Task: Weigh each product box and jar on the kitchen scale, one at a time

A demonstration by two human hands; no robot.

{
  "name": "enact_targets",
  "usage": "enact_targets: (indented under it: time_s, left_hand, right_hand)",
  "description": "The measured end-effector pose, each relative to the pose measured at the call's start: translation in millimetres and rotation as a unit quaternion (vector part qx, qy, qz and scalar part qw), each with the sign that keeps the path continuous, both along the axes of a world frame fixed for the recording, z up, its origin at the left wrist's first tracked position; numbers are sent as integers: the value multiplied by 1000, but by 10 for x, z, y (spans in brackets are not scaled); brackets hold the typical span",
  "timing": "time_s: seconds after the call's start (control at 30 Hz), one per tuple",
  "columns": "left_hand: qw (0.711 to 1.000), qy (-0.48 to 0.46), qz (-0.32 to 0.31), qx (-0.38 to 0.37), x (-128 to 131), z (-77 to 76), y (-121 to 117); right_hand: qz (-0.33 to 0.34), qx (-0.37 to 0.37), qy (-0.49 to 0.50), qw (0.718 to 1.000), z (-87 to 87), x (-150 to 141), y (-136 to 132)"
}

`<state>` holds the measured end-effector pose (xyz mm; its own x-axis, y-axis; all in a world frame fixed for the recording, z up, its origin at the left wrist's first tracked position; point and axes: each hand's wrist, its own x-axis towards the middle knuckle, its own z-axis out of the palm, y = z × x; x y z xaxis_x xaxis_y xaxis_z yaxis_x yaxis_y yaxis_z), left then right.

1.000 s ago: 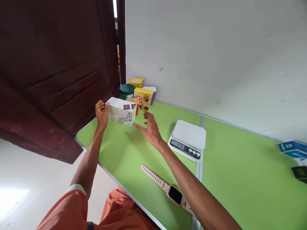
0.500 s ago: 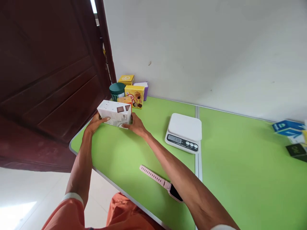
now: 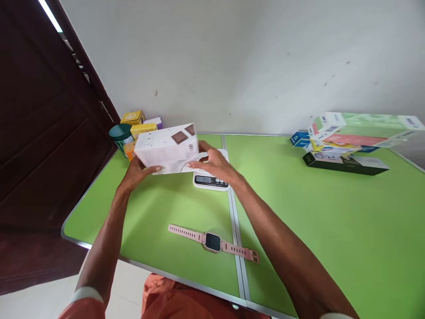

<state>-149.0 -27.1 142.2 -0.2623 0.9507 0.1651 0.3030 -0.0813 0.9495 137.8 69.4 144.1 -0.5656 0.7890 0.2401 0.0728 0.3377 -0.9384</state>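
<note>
Between my two hands is a white carton (image 3: 162, 148) with brown squares printed near its right end. My left hand (image 3: 136, 174) grips its left end, thumb along the near side. The right end is held by my right hand (image 3: 212, 165), thumb on the near side; its other fingers are partly hidden behind the carton. The carton is raised above the table, slightly tilted. Behind its right end and my right hand sits a white digital kitchen scale (image 3: 210, 180), partly covered from view. A pink smartwatch (image 3: 212, 242) lies stretched out nearer to me.
At the back left stand a green-lidded tub (image 3: 120, 131), a yellow box (image 3: 132, 118) and several other small boxes. On the right, a green-and-white carton (image 3: 365, 126) rests on a stack with a black box (image 3: 345, 163). The green table (image 3: 285, 230) meets a wall behind; a dark door (image 3: 43, 146) is at left.
Both hands have lifted the white carton and carried it right, toward the scale. My view has turned right, bringing the right-hand stack and the whole watch into sight.
</note>
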Motion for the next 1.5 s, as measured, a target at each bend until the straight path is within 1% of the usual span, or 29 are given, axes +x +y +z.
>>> enact_targets:
  time_s: [0.03, 0.1, 0.2, 0.3, 0.4, 0.5, 0.57, 0.7, 0.83, 0.97, 1.07, 1.17, 1.23, 1.3, 1.43, 1.5]
  left_hand:
    - [1000, -3, -20, 6, 129, -5, 141]
    - [998, -9, -59, 11, 378, -57, 405]
    - [994, -14, -103, 16, 689, -187, 715]
    - [993, -3, -120, 17, 889, -305, 911]
    - [992, 10, -126, 11, 988, -388, 1010]
    - [992, 5, -128, 3, 1020, -439, 1032]
    - [991, 4, -130, 2, 1016, -461, 1013]
    - [991, 18, -130, -1, 980, -529, 949]
    - [992, 8, -123, -13, 963, -673, 894]
    - [993, -7, -118, -14, 968, -784, 846]
    - [993, -12, -113, -8, 958, -821, 819]
    - [992, -20, -126, -1, 943, -871, 815]
    - [992, -16, -127, 7, 938, -920, 822]
    - [993, -7, -113, 15, 937, -971, 832]
    - [996, -17, -90, 21, 928, -1038, 842]
    - [995, -33, -90, 21, 916, -1046, 841]
  right_hand:
    - [-21, -2, 5, 1000, 25, 149, 46]
    - [-63, -13, 13, 998, 13, 426, 127]
    - [-106, -30, 20, 994, -111, 762, 217]
    - [-114, -43, 37, 992, -275, 978, 283]
    - [-123, -58, 46, 990, -430, 1076, 345]
    - [-135, -72, 50, 987, -545, 1095, 396]
    - [-134, -75, 56, 987, -582, 1095, 410]
    - [-122, -75, 59, 988, -572, 1120, 383]
    - [-131, -59, 44, 989, -519, 1170, 332]
    - [-192, -19, 25, 981, -450, 1206, 310]
    - [-245, 37, 21, 969, -402, 1210, 305]
    - [-264, 88, 26, 960, -407, 1183, 296]
    - [-279, 106, 38, 954, -464, 1155, 286]
    - [-314, 108, 56, 942, -574, 1132, 276]
    - [-412, 65, 93, 904, -912, 1118, 259]
    - [-429, 34, 95, 898, -1074, 1115, 257]
